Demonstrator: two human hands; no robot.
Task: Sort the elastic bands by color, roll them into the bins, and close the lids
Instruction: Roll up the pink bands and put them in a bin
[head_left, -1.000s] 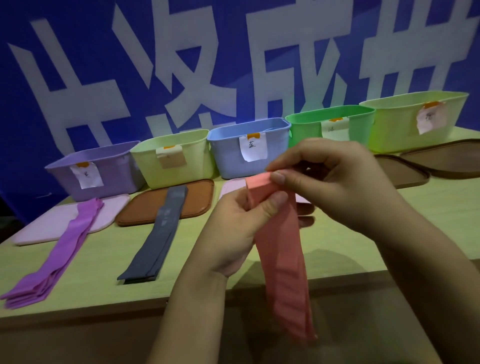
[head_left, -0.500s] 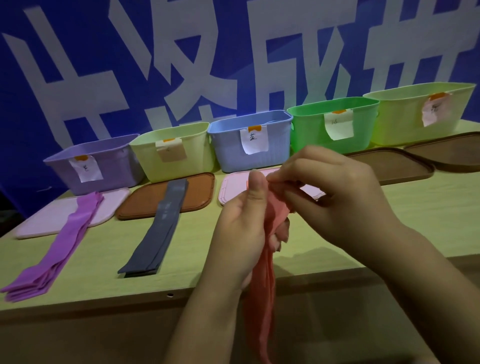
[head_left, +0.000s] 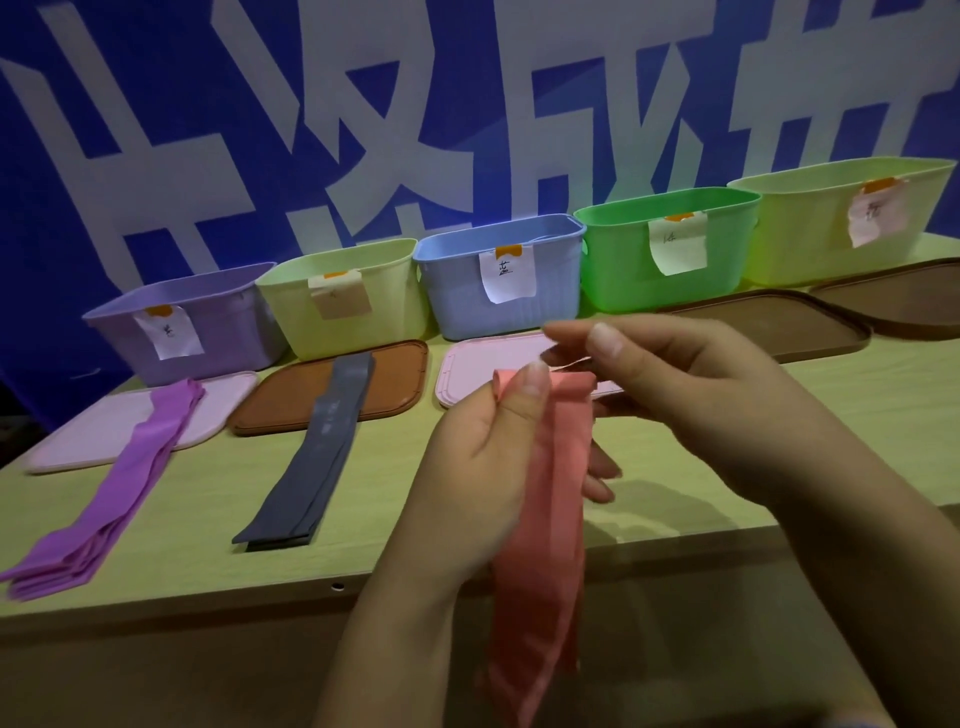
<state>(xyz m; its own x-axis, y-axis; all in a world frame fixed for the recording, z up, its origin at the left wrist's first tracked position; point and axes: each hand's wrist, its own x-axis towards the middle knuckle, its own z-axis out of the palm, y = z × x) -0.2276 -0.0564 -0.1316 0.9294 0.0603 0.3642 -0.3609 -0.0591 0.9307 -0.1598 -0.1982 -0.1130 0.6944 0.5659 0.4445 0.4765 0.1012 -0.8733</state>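
Since half a second ago the left hand (head_left: 488, 457) has opened the pink band (head_left: 540, 519) flat again, thumb pinching its top. Right hand (head_left: 691, 395) pinches the top edge too. The smooth stretchy strip hangs past the table's (head_left: 831, 467) front edge.

Both forearms are bare right up to where they leave view. The left hand (head_left: 488, 457) and right hand (head_left: 691, 395) wear no gloves or rings. The nails are short and unpainted.
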